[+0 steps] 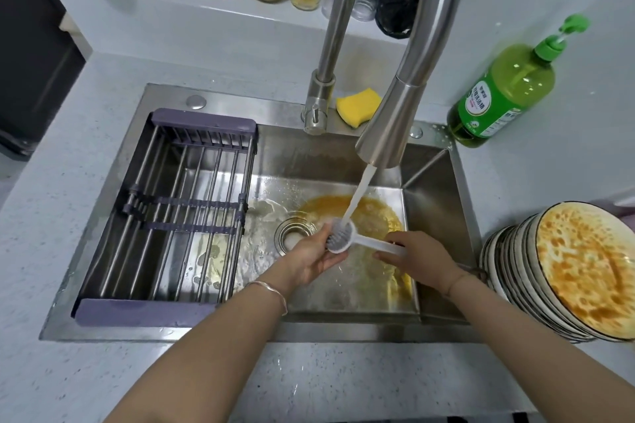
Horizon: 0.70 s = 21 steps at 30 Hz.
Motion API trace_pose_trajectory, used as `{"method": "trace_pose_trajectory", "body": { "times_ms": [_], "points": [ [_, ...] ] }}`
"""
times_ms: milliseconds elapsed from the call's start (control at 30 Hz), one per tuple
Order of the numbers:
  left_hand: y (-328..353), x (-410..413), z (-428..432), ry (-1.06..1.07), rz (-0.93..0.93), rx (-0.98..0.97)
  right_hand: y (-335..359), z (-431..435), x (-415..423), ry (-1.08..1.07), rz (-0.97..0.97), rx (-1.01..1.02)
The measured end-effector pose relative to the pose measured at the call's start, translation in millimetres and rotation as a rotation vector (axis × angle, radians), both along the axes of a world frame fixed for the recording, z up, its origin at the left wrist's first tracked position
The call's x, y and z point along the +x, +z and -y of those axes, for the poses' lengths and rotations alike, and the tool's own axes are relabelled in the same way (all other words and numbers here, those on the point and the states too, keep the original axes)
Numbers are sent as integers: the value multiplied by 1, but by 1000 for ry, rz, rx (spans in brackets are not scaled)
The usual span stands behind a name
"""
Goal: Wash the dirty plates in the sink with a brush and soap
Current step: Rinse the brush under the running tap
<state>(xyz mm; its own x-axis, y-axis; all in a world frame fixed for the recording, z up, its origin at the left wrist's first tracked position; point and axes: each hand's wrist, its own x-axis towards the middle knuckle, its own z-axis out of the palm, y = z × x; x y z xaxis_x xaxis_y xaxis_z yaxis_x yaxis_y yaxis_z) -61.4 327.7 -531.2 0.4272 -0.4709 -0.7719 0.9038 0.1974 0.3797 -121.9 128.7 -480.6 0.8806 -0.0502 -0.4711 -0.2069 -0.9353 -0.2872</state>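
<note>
A white dish brush [343, 237] lies across the running water stream over the steel sink [443, 203]. My right hand [417, 257] grips its handle. My left hand [314, 256] is under the brush head, fingers touching the bristles. A stack of several dirty plates [580, 271] with orange stains stands tilted on the counter at the right. A green soap bottle [505, 89] with a pump stands at the sink's back right corner. Orange residue spreads over the sink floor.
The steel faucet [398, 106] arches over the basin with water flowing. A purple drying rack [178, 209] fills the sink's left half. A yellow sponge [357, 106] lies behind the faucet. Jars and bottles line the back ledge.
</note>
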Motion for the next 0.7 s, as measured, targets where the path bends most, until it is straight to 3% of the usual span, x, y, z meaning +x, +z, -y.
{"method": "trace_pose_trajectory", "body": {
  "times_ms": [167, 333, 500, 700],
  "points": [
    [-1, 11, -9, -196, 249, 170, 10, -21, 12, 42, 23, -16],
    [-9, 15, -36, -324, 792, 387, 8, -55, 34, 16, 39, 88],
    [4, 23, -59, -541, 1222, 739, 22, -60, 47, 18, 66, 160],
    [47, 24, -38, -786, 1657, 682, 60, -50, 36, 131, -13, -19]
  ]
}}
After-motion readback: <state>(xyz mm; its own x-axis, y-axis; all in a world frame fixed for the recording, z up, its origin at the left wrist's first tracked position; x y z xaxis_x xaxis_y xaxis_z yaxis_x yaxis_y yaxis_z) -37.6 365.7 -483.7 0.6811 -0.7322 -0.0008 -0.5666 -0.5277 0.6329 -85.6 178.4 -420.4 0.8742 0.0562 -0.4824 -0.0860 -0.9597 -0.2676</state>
